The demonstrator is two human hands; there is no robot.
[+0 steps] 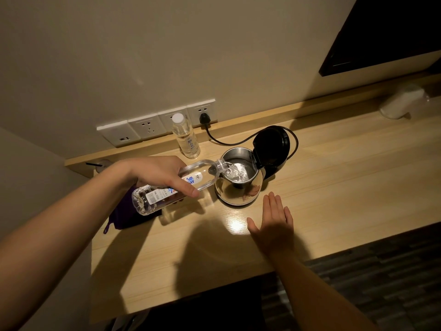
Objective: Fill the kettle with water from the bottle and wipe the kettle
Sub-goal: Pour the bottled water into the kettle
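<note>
Left forearm: reaches in closest to me from the lower left, ending in the left hand (pixel 159 174) wrapped round the tilted bottle (pixel 176 187).
Bottle: lies almost level in that grip, base toward the person, open neck at the kettle's rim, water running out in a thin stream.
Grip on bottle: fingers closed over the label at mid-body, thumb along the near side; the neck and mouth stick out well past the hand toward the kettle.
Kettle (pixel 238 185): steel body on its base near the middle of the surface (pixel 334 177), black lid (pixel 272 145) flipped up at the far side, some water already pooled inside.
Right hand (pixel 272 225): flat and spread on the surface just beside the kettle's near side, holding nothing and not touching the kettle.
Spill risk: the mouth sits right at the rim, so, as I judge it, a small drift of the wrist would send water down the outside onto the base.
Squeeze risk: the thin plastic could buckle under tight fingers and make the stream surge.
Electrical risk: the cord (pixel 229 140) runs to a plug in the wall sockets (pixel 148 127), so stray water near the base matters.
Purple cloth (pixel 130 217): lies under the bottle's base end, within reach for wiping.
Second bottle (pixel 185 136): stands capped against the wall, behind the pouring.
</note>
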